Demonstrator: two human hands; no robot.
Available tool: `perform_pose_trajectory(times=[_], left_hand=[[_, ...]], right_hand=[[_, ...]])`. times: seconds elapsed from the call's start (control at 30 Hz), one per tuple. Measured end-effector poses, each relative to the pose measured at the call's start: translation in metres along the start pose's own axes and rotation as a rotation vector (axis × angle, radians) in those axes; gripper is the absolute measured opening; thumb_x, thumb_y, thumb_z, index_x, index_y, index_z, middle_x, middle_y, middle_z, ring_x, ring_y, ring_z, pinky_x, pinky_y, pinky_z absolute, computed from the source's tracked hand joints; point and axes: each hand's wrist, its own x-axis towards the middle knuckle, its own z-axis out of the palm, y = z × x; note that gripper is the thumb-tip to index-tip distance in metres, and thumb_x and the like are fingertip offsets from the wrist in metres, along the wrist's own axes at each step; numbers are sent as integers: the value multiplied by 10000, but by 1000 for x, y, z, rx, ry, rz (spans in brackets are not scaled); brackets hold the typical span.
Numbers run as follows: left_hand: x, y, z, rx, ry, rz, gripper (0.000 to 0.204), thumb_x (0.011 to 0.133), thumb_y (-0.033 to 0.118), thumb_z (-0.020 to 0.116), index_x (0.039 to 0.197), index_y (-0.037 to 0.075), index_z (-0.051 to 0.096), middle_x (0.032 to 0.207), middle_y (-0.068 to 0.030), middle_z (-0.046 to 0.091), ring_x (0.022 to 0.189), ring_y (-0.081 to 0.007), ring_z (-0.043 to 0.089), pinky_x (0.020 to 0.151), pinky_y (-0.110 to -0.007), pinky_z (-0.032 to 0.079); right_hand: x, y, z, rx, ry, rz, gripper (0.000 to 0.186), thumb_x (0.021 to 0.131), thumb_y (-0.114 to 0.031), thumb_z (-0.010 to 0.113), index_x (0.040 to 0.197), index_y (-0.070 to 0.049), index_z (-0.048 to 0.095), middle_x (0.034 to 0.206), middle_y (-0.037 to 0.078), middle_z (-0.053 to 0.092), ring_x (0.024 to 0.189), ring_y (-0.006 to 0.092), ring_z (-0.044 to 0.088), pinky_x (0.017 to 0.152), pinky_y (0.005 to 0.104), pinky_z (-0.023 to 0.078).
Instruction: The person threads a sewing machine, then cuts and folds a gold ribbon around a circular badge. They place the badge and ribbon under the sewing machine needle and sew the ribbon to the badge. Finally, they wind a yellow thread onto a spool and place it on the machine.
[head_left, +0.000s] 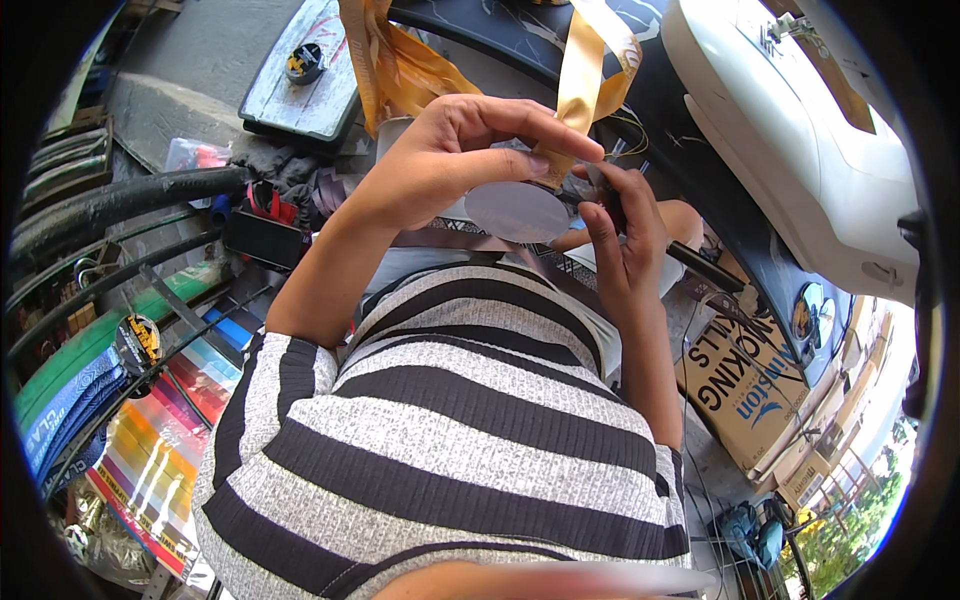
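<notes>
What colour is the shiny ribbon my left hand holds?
Golden yellow; head view shows the shiny ribbon best.

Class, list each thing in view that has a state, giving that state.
Left hand, closed on the gold ribbon
Right hand, fingers bent, grip unclear
Gold ribbon, looped
Round disc, grey face showing
Phone-like device, screen dark
White machine, running or not unclear

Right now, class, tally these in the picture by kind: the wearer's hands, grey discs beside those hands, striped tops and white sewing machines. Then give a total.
Hands, left hand and right hand: 2
Grey disc: 1
Striped top: 1
White sewing machine: 1
Total: 5
</notes>
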Motion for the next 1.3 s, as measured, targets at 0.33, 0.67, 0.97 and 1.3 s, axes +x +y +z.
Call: perform_pose_trajectory(times=[0.33,0.67,0.97,1.3], left_hand=[[2,-1,1,13,-9,18,346,837,13,509,1117,12,711,1096,-106,693,1036,-144,634,978,-287,462],[0,3,1,29,6,14,340,837,-2,514,1116,2,708,1112,-113,686,1036,-154,638,967,-278,475],[1,2,2,6,9,11,343,849,-5,507,1134,2,697,1119,-124,686,1038,-153,646,963,-291,494],[6,3,11,-57,63,25,396,843,0,501,1210,11,649,1228,-138,645,1072,-160,638,951,-298,510]], right_hand=[[5,-4,0,-96,5,-97,316,833,-162,716,1110,-39,627,869,106,617,733,248,615,637,343,484],[9,-4,-1,-198,39,-150,313,807,-190,732,1076,-54,650,814,90,618,708,259,601,612,364,468],[-1,4,-1,-54,60,-114,307,825,-188,734,1087,-60,636,867,76,611,679,208,551,606,318,442],[-31,-5,28,649,98,183,627,776,-10,789,1284,-79,429,1030,48,602,583,18,423,566,153,372]])
